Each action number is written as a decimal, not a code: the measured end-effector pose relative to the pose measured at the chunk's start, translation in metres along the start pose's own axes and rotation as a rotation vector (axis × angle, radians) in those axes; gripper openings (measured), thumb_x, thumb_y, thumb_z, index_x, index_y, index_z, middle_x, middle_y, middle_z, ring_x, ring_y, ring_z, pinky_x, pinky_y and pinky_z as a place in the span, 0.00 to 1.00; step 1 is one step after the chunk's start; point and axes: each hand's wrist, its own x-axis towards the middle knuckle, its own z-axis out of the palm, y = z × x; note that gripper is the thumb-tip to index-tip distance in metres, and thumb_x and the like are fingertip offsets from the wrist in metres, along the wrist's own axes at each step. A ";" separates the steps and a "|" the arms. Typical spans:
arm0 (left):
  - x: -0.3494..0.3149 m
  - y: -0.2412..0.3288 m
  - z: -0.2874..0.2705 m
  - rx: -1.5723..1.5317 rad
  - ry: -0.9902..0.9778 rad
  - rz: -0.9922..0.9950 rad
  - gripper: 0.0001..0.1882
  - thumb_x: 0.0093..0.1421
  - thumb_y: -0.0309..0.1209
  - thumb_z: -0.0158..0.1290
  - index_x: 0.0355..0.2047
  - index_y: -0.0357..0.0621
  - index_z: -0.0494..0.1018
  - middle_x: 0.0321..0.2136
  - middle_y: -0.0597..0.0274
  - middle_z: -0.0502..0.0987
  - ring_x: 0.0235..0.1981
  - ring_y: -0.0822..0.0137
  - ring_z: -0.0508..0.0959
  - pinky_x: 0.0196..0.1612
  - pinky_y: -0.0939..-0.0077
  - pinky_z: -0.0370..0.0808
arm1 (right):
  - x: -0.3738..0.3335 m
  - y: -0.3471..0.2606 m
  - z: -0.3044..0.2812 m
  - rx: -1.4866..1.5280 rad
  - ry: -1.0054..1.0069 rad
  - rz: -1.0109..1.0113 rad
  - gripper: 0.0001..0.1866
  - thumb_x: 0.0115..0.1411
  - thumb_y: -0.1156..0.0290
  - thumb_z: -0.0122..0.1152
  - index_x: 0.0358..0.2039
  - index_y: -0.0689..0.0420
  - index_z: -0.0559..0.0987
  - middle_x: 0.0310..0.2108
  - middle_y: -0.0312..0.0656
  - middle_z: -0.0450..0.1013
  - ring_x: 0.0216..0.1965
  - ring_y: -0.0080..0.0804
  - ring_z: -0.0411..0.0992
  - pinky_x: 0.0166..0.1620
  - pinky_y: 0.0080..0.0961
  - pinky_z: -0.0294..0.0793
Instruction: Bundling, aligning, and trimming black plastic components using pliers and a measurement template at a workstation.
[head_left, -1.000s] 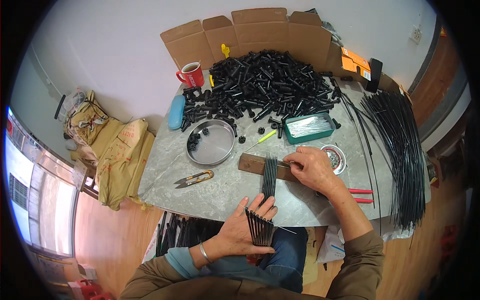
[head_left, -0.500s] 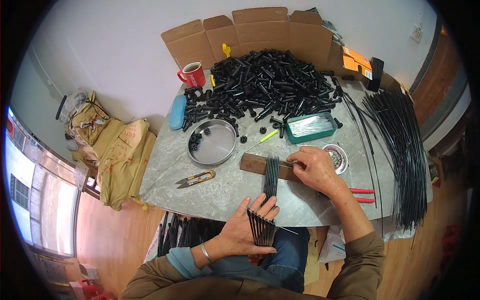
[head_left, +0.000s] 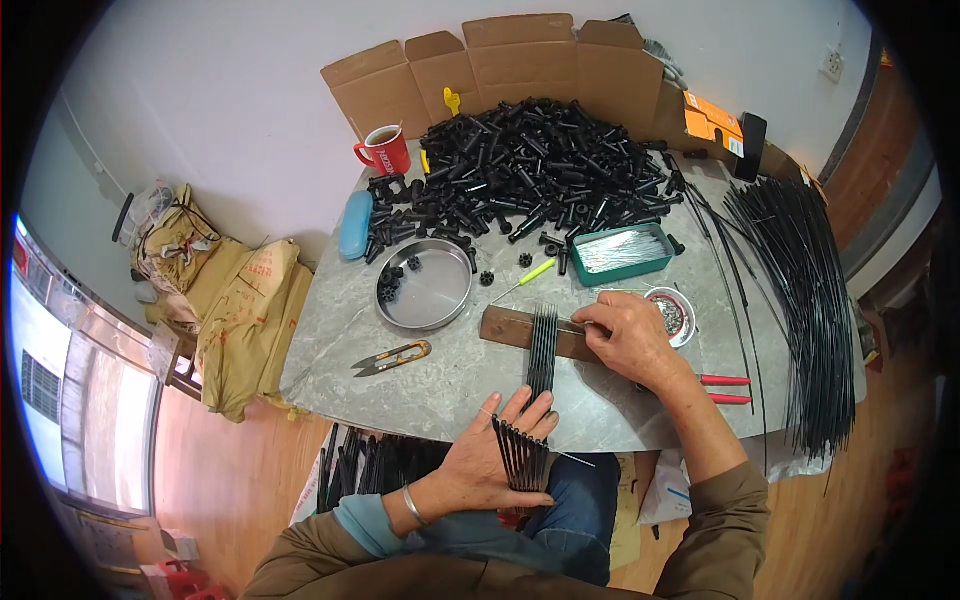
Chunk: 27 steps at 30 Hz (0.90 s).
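Observation:
My left hand [head_left: 480, 465] grips a row of thin black rods [head_left: 541, 370] at the table's front edge. Their looped ends fan out between my thumb and fingers, and a thin pale needle-like piece runs across them. The rods' pale tips lie side by side over a brown wooden bar [head_left: 506, 327]. Just right of those tips, my right hand [head_left: 632, 340] rests at the bar with thumb and forefinger pinched together. A thin sliver shows at the pinch, too small to name. Red-handled pliers [head_left: 728, 381] lie partly hidden behind my right wrist.
Behind are a heap of black plastic parts [head_left: 540, 165], a green box of pale needles [head_left: 622, 252] and a white tub [head_left: 684, 310]. To the left lie a round metal tray [head_left: 452, 290], thread snips [head_left: 392, 357] and a red mug [head_left: 388, 150]. More black rods [head_left: 800, 310] cover the right side.

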 end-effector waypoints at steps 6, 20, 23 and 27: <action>0.002 0.004 -0.005 0.013 0.015 -0.014 0.49 0.46 0.62 0.57 0.59 0.40 0.61 0.65 0.49 0.55 0.66 0.49 0.53 0.65 0.52 0.48 | -0.001 -0.001 -0.001 -0.005 -0.003 0.015 0.06 0.47 0.74 0.58 0.27 0.55 0.81 0.23 0.41 0.71 0.28 0.42 0.72 0.33 0.36 0.71; 0.002 0.003 -0.002 0.037 -0.004 -0.003 0.51 0.45 0.63 0.57 0.61 0.39 0.59 0.65 0.47 0.54 0.66 0.47 0.52 0.65 0.49 0.49 | -0.003 0.003 0.001 -0.014 0.020 -0.044 0.08 0.47 0.75 0.58 0.29 0.53 0.81 0.23 0.40 0.70 0.27 0.40 0.71 0.31 0.35 0.70; 0.002 0.003 -0.001 0.024 -0.001 0.003 0.51 0.46 0.63 0.57 0.61 0.39 0.59 0.65 0.48 0.54 0.66 0.46 0.52 0.65 0.49 0.48 | -0.004 0.003 0.000 -0.026 0.026 -0.035 0.08 0.47 0.75 0.58 0.29 0.53 0.82 0.22 0.39 0.69 0.27 0.39 0.71 0.31 0.35 0.70; 0.004 0.004 -0.001 0.027 -0.004 -0.010 0.51 0.45 0.63 0.58 0.61 0.39 0.60 0.64 0.47 0.54 0.66 0.46 0.52 0.66 0.50 0.46 | -0.005 0.005 0.002 -0.004 0.059 -0.050 0.08 0.46 0.75 0.59 0.29 0.54 0.82 0.22 0.39 0.69 0.27 0.39 0.71 0.31 0.34 0.71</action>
